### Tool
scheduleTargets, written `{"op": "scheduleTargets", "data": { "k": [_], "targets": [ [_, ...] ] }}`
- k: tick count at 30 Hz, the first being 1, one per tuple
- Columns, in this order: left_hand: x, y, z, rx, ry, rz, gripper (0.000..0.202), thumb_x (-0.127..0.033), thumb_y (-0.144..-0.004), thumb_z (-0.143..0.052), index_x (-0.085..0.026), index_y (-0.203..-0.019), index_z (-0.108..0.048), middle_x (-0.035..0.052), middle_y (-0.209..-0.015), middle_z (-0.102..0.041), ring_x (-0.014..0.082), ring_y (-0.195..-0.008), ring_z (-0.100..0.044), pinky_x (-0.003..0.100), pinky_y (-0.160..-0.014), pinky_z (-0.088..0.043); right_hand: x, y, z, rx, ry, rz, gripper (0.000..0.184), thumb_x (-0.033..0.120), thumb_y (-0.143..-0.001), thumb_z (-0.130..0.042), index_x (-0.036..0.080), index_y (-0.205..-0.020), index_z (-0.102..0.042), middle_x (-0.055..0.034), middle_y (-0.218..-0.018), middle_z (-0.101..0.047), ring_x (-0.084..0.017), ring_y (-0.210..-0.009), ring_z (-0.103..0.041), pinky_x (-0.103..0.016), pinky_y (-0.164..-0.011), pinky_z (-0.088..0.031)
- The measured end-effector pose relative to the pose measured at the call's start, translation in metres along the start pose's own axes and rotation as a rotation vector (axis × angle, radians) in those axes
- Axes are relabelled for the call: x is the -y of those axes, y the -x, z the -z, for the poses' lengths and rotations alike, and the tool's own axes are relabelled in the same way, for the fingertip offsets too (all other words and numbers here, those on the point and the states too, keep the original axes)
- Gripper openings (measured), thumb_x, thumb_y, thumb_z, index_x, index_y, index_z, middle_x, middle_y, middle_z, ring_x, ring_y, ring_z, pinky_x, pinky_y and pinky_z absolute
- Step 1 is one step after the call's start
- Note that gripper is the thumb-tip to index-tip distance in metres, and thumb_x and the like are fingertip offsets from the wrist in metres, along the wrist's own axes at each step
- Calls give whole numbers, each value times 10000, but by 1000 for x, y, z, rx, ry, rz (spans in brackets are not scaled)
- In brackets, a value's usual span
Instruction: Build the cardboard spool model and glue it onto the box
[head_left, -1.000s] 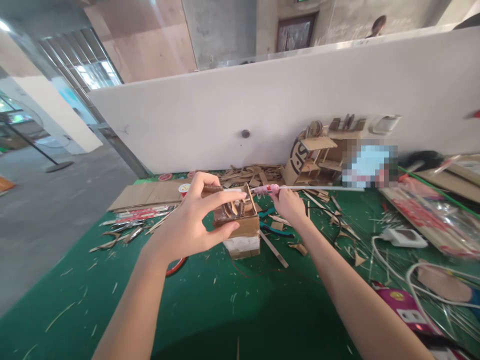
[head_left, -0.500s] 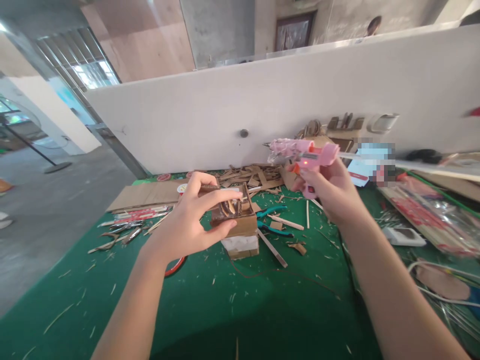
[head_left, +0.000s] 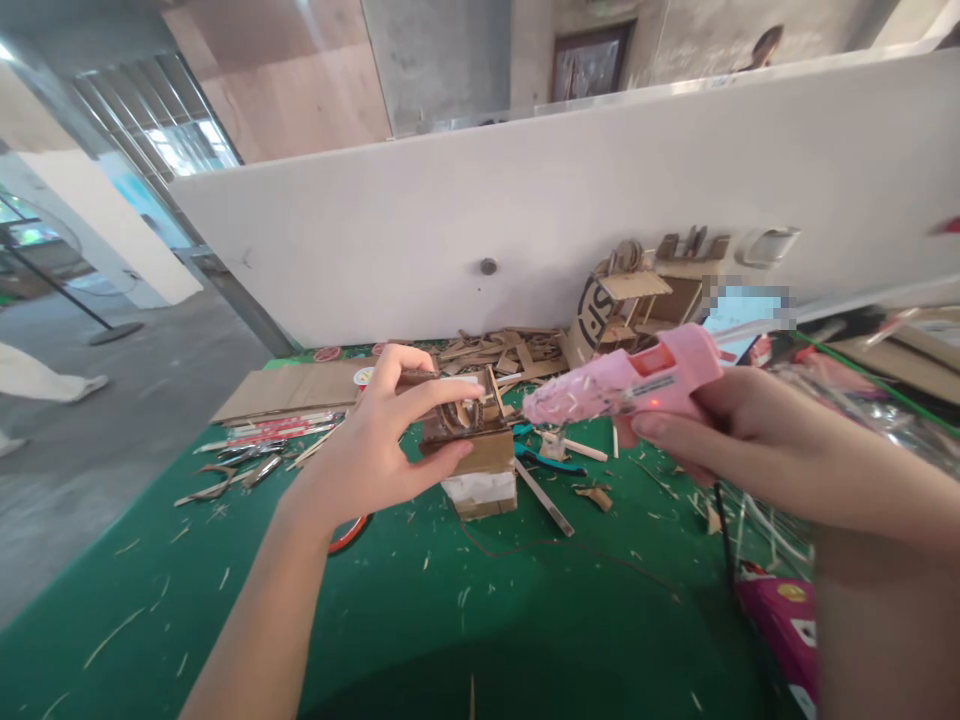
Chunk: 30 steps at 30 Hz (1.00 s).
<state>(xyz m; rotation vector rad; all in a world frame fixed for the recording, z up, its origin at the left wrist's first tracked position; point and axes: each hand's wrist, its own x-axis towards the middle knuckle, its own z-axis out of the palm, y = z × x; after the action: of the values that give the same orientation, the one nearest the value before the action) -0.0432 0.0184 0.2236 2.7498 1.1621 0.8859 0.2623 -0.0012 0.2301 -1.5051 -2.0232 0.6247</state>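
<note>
My right hand [head_left: 739, 425] is wrapped round the handle of a pink hot glue gun [head_left: 675, 370]. The gun points left and its small red light is lit. Its clumped front end is close to the right side of a small cardboard box [head_left: 491, 450]; whether the tip touches it I cannot tell. Fingers and thumb of my left hand [head_left: 367, 440] grip the upper part of this box from the left, where curved cardboard pieces show inside. Teal-handled pliers [head_left: 551, 460] lie just behind the box, partly hidden by the gun. A flat strip [head_left: 544, 495] lies beside it.
Cardboard scraps [head_left: 517, 350] are heaped against the white partition [head_left: 375, 240]. At the back right stands a cardboard model [head_left: 634, 285]. Packaged sticks [head_left: 277, 428] and a cardboard sheet [head_left: 285, 390] lie left. A purple packet [head_left: 780, 620] is at the right, near a black cable.
My right hand has brought the glue gun down and nearer to the box, tilting its front end downward. My left hand and the box have stayed in place. A person's leg has appeared at far left.
</note>
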Motion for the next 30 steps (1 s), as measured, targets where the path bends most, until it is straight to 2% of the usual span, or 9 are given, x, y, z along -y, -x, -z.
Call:
{"op": "scheduleTargets", "data": {
  "k": [4, 12, 15, 20, 30],
  "targets": [
    [0, -1, -1, -2, -2, -4, 357, -215, -867, -604, -334, -1193, -520, 50, -1100, -378, 192, -1002, -494, 379, -878, -514, 6, -1, -9, -20, 112, 39, 546, 686, -814, -479, 237, -535, -342, 52, -480, -297, -85, -406, -275, -231, -315, -215],
    [-2, -4, 0, -2, -5, -19, 348, -216, -874, -592, -326, -1196, -519, 48, -1103, -372, 190, -1043, -483, 367, -910, -493, 21, 2, -13, -117, 287, 256, 468, 513, -897, -460, 246, -547, -304, 53, -468, -313, -90, -391, -282, -239, -308, -235],
    [-2, -3, 0, 0, -3, -17, 337, -213, -878, -586, -322, -1191, -522, 50, -1104, -372, 189, -1042, -480, 365, -902, -493, 21, 4, -15, -107, 318, 244, 493, 528, -903, -452, 245, -542, -271, 53, -479, -296, -93, -405, -269, -247, -322, -221],
    [-1, -3, -1, -12, -2, -26, 345, -204, -874, -591, -326, -1190, -523, 51, -1091, -381, 198, -1034, -481, 357, -859, -505, 19, 5, -18, -22, 285, 146, 501, 566, -901, -433, 243, -539, -311, 55, -476, -274, -102, -408, -280, -255, -337, -213],
    [-1, -4, -1, -15, -29, -45, 349, -205, -878, -589, -313, -1199, -508, 47, -1083, -372, 180, -1018, -475, 323, -848, -490, 19, 4, -17, -77, 347, 228, 481, 547, -916, -426, 238, -561, -323, 43, -503, -332, -102, -428, -329, -243, -356, -274]
  ]
}}
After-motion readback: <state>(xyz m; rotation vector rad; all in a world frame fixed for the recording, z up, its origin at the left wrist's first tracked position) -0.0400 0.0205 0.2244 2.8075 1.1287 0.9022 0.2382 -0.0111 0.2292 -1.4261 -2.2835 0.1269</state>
